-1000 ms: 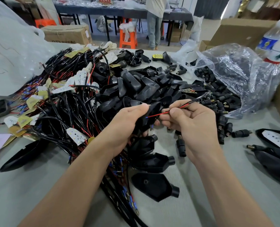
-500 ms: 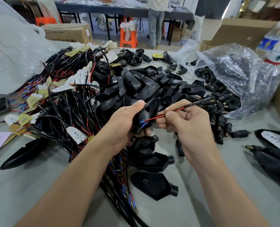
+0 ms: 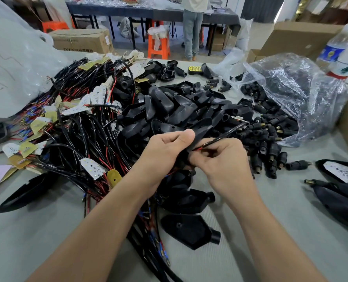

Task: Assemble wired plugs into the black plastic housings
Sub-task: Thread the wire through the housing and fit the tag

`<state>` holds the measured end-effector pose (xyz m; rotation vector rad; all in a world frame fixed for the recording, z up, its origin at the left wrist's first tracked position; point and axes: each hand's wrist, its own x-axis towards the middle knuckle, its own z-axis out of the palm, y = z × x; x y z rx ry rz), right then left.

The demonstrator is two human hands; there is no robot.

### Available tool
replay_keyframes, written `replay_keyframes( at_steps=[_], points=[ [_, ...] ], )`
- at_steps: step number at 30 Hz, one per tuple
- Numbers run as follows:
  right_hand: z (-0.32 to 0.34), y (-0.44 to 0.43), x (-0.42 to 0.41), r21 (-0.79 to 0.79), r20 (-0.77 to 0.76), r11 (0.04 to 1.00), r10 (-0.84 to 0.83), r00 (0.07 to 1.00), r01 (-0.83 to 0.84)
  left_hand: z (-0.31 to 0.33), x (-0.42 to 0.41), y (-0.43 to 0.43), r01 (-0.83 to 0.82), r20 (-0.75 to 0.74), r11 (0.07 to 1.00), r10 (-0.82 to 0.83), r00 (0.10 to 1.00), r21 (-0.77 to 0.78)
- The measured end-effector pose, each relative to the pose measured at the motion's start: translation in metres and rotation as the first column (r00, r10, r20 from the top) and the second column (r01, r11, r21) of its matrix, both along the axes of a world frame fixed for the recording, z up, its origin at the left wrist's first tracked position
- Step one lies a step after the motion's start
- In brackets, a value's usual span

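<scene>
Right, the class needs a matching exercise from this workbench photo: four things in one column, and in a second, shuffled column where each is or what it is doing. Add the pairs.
Column one
1. left hand
2. right hand
3. clear plastic bag
4. central orange stool

Column two
A. stands on the floor beyond the table
B. pinches a red-and-black wire
C. lies at the table's right side, black plugs spilling out
D. grips a black housing

Pairs: 1-D, 2-B, 3-C, 4-A
</scene>
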<state>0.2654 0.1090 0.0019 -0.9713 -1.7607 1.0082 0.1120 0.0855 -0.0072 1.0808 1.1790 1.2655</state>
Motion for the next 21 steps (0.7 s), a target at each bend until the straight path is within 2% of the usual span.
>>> replay_keyframes(
  at_steps=[2, 5, 7, 9, 12, 14, 16, 18, 21],
  points=[
    [-0.003, -0.002, -0.003, 0.092, 0.041, 0.987, -0.138, 0.99, 0.134, 0.001, -0.003, 0.0, 0.137, 0.021, 0.99, -0.136, 0.99, -0.025],
    [-0.002, 0.0, -0.005, 0.201, -0.029, 0.921, -0.334, 0.942, 0.333, 0.007, -0.016, -0.003, 0.387, 0.104, 0.922, -0.386, 0.917, 0.008],
    [-0.001, 0.003, -0.005, 0.241, -0.077, 0.889, -0.383, 0.921, 0.39, 0.007, -0.021, -0.004, 0.417, 0.134, 0.909, -0.415, 0.9, 0.011],
    [0.0, 0.005, -0.004, 0.208, -0.117, 0.912, -0.336, 0.934, 0.354, 0.005, -0.023, -0.003, 0.378, 0.134, 0.926, -0.375, 0.917, 0.005],
    [0.004, 0.012, 0.004, 0.046, -0.194, 0.992, -0.106, 0.975, 0.117, 0.008, -0.024, -0.004, 0.308, 0.084, 0.95, -0.304, 0.949, -0.038],
    [0.006, 0.015, 0.011, -0.071, -0.267, 0.997, -0.001, 0.964, -0.019, 0.007, -0.026, -0.002, 0.138, 0.009, 0.989, -0.138, 0.99, -0.047],
    [0.007, 0.017, 0.017, -0.119, -0.254, 0.993, -0.051, 0.966, 0.021, 0.004, -0.026, 0.0, -0.054, -0.032, 0.998, 0.053, 0.998, -0.025],
    [0.005, 0.019, 0.02, -0.11, -0.233, 0.989, -0.12, 0.965, 0.097, 0.003, -0.023, 0.003, -0.14, 0.018, 0.99, 0.14, 0.99, 0.002],
    [0.004, 0.022, 0.026, -0.151, -0.283, 0.974, -0.207, 0.936, 0.17, 0.006, -0.026, 0.004, -0.273, 0.096, 0.96, 0.267, 0.959, 0.057]
  ],
)
